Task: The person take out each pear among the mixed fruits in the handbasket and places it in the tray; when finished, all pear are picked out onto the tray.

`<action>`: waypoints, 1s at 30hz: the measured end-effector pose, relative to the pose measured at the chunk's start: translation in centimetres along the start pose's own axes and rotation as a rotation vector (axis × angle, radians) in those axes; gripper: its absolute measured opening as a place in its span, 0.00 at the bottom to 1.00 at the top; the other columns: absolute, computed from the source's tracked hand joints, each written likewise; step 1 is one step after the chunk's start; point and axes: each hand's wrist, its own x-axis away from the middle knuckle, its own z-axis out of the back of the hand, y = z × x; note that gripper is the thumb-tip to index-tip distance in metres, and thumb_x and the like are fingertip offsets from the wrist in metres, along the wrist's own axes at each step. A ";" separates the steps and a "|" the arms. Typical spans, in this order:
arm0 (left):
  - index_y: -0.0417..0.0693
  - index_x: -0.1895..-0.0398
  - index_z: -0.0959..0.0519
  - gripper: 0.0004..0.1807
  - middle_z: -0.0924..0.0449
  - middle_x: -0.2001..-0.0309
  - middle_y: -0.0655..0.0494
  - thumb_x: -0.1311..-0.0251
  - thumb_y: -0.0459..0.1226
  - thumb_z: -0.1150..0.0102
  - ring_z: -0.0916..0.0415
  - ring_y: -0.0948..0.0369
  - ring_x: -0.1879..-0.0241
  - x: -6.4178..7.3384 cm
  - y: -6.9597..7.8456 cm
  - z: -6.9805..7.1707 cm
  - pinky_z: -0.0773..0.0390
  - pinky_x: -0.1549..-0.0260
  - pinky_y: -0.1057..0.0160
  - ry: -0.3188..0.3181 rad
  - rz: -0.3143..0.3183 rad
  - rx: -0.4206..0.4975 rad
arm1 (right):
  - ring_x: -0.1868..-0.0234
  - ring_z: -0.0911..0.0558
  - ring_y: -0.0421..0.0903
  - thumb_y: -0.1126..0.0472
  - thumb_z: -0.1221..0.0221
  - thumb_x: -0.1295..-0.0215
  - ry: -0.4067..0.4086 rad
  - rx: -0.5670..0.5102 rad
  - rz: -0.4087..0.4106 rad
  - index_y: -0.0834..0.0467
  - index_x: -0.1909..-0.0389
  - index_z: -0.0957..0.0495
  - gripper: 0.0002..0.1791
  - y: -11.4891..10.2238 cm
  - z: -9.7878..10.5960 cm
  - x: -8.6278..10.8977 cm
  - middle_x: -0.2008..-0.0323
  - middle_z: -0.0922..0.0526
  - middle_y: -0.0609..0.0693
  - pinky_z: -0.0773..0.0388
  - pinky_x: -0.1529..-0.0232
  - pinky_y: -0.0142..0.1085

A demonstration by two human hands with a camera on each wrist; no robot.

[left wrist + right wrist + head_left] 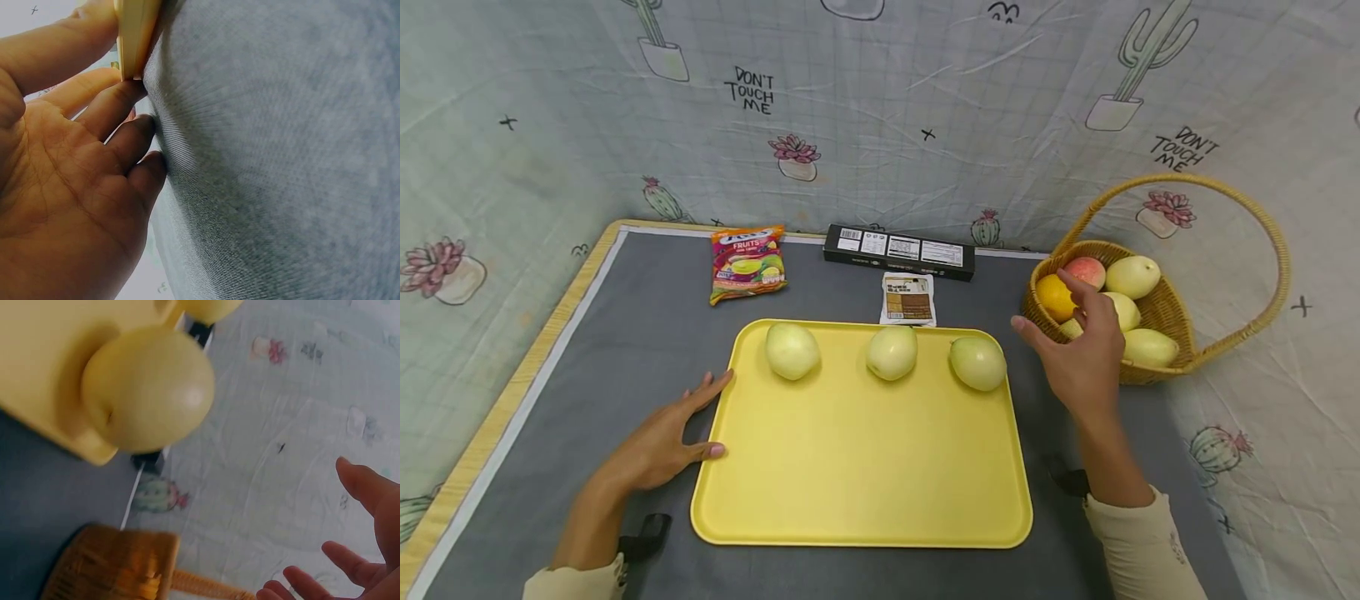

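Note:
My left hand touches the left rim of a yellow tray, fingers straight and thumb spread. In the left wrist view, thumb and fingers lie at the tray's edge. Along the tray's far side sit three pale green, pear-like fruits: one at left, one in the middle, one at right. My right hand, thumb and fingers apart and holding nothing, is in front of a wicker basket. A peach, an orange fruit and several pale yellow-green fruits are inside, partly hidden by the hand.
Behind the tray lie a fruit candy bag, a long black box and a small white-and-brown packet. The basket's tall handle leans right. A cactus-print cloth hangs around the grey-covered table.

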 end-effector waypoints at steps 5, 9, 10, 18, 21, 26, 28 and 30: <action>0.65 0.12 0.52 0.61 0.55 0.15 0.30 0.43 0.47 0.22 0.56 0.17 0.23 0.0 0.0 0.0 0.44 0.33 0.17 -0.003 0.008 -0.010 | 0.30 0.25 0.55 0.54 0.20 0.43 0.042 0.048 -0.096 0.52 0.26 0.25 0.42 1.9 1.6 -0.5 0.31 0.24 0.58 0.27 0.25 0.55; 0.66 0.12 0.52 0.61 0.55 0.15 0.31 0.43 0.48 0.22 0.57 0.17 0.23 -0.1 0.0 0.0 0.45 0.33 0.17 -0.005 0.015 -0.011 | 0.31 0.25 0.59 0.53 0.20 0.43 0.066 0.097 -0.140 0.52 0.26 0.25 0.43 3.8 2.5 -0.8 0.30 0.24 0.59 0.26 0.26 0.53; 0.66 0.12 0.52 0.61 0.55 0.15 0.31 0.43 0.48 0.22 0.57 0.17 0.23 -0.1 0.0 0.0 0.45 0.33 0.17 -0.005 0.014 -0.010 | 0.32 0.25 0.60 0.53 0.20 0.43 0.070 0.114 -0.141 0.53 0.26 0.25 0.43 4.3 2.7 -0.9 0.31 0.24 0.60 0.26 0.28 0.52; 0.65 0.12 0.52 0.61 0.55 0.15 0.31 0.43 0.47 0.22 0.56 0.18 0.23 0.0 0.0 0.0 0.44 0.32 0.17 -0.003 0.010 -0.016 | 0.33 0.25 0.66 0.55 0.21 0.41 0.025 0.198 -0.142 0.57 0.26 0.25 0.42 8.1 3.9 -1.9 0.33 0.22 0.67 0.30 0.34 0.56; 0.65 0.12 0.52 0.61 0.55 0.15 0.31 0.43 0.47 0.22 0.56 0.18 0.23 0.0 0.1 0.0 0.44 0.32 0.18 -0.002 0.010 -0.022 | 0.32 0.26 0.68 0.55 0.23 0.39 -0.006 0.215 -0.162 0.57 0.25 0.26 0.41 8.8 4.1 -2.3 0.32 0.23 0.69 0.31 0.32 0.62; 0.65 0.12 0.52 0.61 0.55 0.15 0.31 0.44 0.47 0.22 0.56 0.18 0.23 0.0 0.1 0.0 0.44 0.32 0.18 0.003 0.007 -0.024 | 0.30 0.27 0.70 0.49 0.27 0.34 -0.091 0.259 -0.234 0.56 0.22 0.30 0.42 9.4 4.3 -2.8 0.28 0.26 0.69 0.34 0.30 0.66; 0.65 0.12 0.52 0.61 0.55 0.15 0.31 0.44 0.47 0.22 0.56 0.18 0.23 0.0 0.1 0.0 0.44 0.32 0.18 0.004 0.007 -0.023 | 0.29 0.28 0.71 0.46 0.28 0.33 -0.124 0.263 -0.252 0.56 0.21 0.31 0.43 9.5 4.4 -3.0 0.27 0.28 0.69 0.33 0.30 0.67; 0.65 0.12 0.51 0.61 0.54 0.15 0.31 0.44 0.47 0.22 0.56 0.18 0.23 0.0 0.2 0.0 0.45 0.32 0.18 0.005 0.008 -0.021 | 0.28 0.28 0.71 0.45 0.29 0.31 -0.153 0.267 -0.261 0.55 0.21 0.32 0.43 9.8 4.4 -3.3 0.26 0.29 0.69 0.32 0.30 0.67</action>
